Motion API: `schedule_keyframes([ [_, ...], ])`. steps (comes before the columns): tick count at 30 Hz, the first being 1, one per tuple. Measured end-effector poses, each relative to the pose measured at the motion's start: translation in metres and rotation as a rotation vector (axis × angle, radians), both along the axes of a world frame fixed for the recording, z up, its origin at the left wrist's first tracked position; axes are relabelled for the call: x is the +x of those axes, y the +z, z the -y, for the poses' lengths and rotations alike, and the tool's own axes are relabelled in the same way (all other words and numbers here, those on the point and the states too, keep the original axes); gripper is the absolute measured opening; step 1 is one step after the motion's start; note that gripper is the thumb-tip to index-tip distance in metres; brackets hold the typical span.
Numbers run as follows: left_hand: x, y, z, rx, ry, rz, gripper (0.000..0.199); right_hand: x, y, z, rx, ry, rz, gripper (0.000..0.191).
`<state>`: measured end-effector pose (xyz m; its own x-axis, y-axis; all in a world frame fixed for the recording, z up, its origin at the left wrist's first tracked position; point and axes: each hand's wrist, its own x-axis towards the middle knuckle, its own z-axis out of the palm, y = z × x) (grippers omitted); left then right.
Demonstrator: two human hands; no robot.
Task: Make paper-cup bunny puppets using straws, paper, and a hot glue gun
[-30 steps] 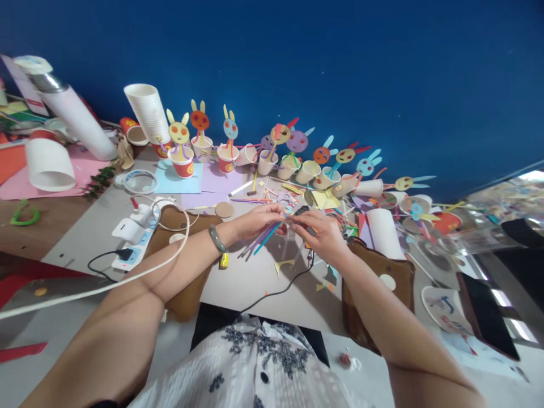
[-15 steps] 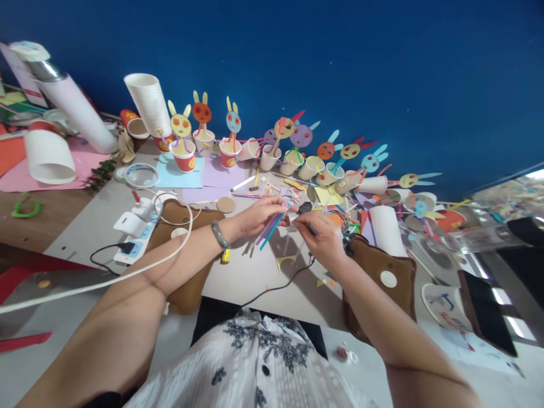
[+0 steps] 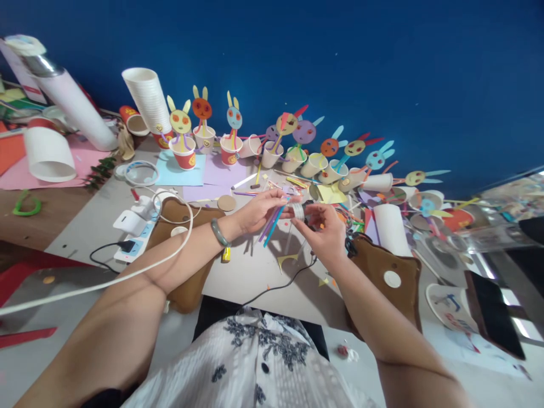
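Note:
My left hand point(image 3: 264, 208), with a bangle on its wrist, is closed on several purple and blue pipe cleaners point(image 3: 274, 222) whose lower ends slant down over the table. My right hand point(image 3: 325, 229) is opposite it, thumb and fingertips around a small white roll point(image 3: 298, 212) that looks like tape. The roll lies between my two hands, close to the left fingertips. A dark object point(image 3: 307, 205) behind the right fingers is mostly hidden. Beneath the hands, a yellow paper scrap point(image 3: 288, 261) lies on the table.
Paper-cup rabbit figures point(image 3: 232, 139) line the blue wall. At the left stand stacked paper cups point(image 3: 147, 99) and a thermos point(image 3: 70, 99). A white cable point(image 3: 148, 266) crosses my left forearm from a power strip point(image 3: 136, 241). Brown pouches point(image 3: 389, 272) flank the arms; a phone point(image 3: 495, 314) is right.
My right hand has turned and its fingers have shifted onto the white roll, which shows more clearly. My left hand stays nearly in place with the pipe cleaners.

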<state>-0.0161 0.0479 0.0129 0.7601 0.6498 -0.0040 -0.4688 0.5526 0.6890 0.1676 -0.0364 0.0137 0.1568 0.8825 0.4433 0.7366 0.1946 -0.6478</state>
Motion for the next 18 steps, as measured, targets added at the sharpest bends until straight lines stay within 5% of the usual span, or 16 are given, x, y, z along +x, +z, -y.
schedule_keyframes([
  [5, 0.0, -0.001, -0.002, 0.001, 0.003, 0.03, 0.028, 0.0, 0.001, -0.007, -0.117, -0.032, -0.041, 0.039],
  [12, -0.001, -0.002, -0.004, 0.059, 0.0, -0.093, 0.023, 0.008, 0.012, -0.011, -0.222, 0.087, -0.36, 0.051],
  [18, -0.004, -0.006, -0.005, 0.206, -0.072, -0.169, 0.032, 0.012, 0.017, -0.011, -0.24, 0.16, -0.408, 0.051],
])
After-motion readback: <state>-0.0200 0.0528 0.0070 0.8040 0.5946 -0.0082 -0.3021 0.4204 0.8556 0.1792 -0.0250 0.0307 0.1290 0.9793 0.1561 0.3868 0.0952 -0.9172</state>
